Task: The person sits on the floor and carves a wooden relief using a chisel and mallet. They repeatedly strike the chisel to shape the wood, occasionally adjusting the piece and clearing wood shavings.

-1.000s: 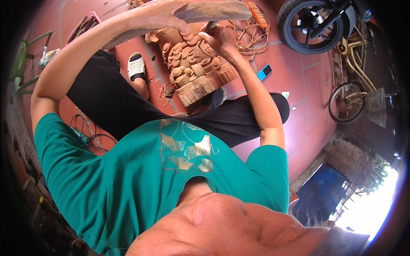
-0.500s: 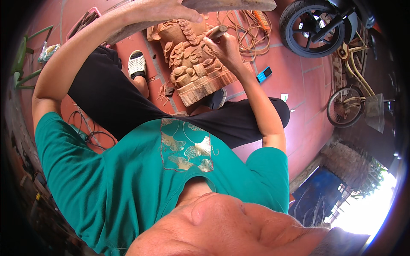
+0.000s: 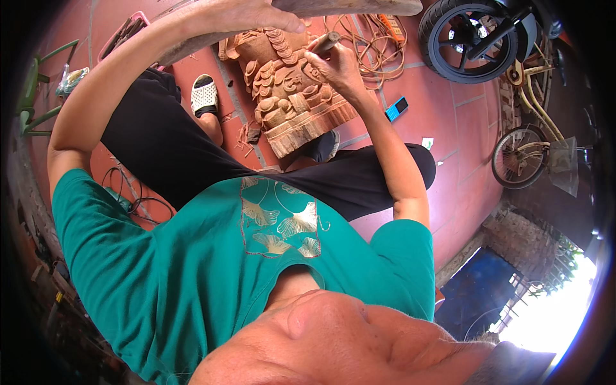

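Observation:
My left hand (image 3: 247,16) is at the top edge, partly cut off, its thumb under a long grey-brown wooden club-like piece (image 3: 350,6) and its fingers closing over it. This piece runs behind my left forearm and on to the right. My right hand (image 3: 341,72) is wrapped round a short, round wooden tool handle (image 3: 328,42) whose working end is hidden. Below both hands lies a reddish-brown carved wood block (image 3: 282,96) with scrolls and rounded relief shapes. My right hand is against or just above its right side; contact cannot be told.
A blue phone (image 3: 397,109) lies on the red tiled floor, right of the carving. Beyond it are a coiled cord (image 3: 372,54) with an orange power strip (image 3: 391,29) and a motorbike wheel (image 3: 468,42). Wood chips (image 3: 244,136) lie left of the block. A pink crate (image 3: 125,35) holds tools.
The wooden club-like piece has shifted slightly to the right. My right hand and the tool handle have moved a little up and left. Both hands keep their hold.

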`<state>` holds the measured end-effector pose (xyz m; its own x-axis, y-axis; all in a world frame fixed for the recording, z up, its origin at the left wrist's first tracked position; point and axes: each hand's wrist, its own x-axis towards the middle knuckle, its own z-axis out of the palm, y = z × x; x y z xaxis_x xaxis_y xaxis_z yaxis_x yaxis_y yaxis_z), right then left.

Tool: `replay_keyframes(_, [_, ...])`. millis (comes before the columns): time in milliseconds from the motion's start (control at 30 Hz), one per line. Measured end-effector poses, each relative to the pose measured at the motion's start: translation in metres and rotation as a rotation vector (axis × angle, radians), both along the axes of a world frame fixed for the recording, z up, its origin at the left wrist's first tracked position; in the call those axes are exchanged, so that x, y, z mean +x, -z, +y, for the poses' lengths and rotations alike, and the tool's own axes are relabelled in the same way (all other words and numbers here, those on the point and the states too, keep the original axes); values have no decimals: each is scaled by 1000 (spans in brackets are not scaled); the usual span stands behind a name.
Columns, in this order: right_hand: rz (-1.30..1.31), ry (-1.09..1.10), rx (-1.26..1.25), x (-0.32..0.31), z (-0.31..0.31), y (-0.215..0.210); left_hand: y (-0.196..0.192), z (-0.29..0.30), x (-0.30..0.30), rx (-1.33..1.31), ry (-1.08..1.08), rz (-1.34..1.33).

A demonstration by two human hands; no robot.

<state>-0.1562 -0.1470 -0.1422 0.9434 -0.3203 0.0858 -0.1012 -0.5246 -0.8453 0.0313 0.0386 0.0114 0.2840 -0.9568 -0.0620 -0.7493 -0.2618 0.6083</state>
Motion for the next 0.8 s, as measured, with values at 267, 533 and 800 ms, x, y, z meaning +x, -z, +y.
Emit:
replay_keyframes(267, [59,-6,-50,6,-1,-9,7,4,-4,-81,4,87])
replay_keyframes(533, [85,-80,-64,10,-5,-8,26,1,5,126,52,51])
replay_keyframes(800, [43,-42,-92,9,-3,-8,8,6,-4,-116,22,22])
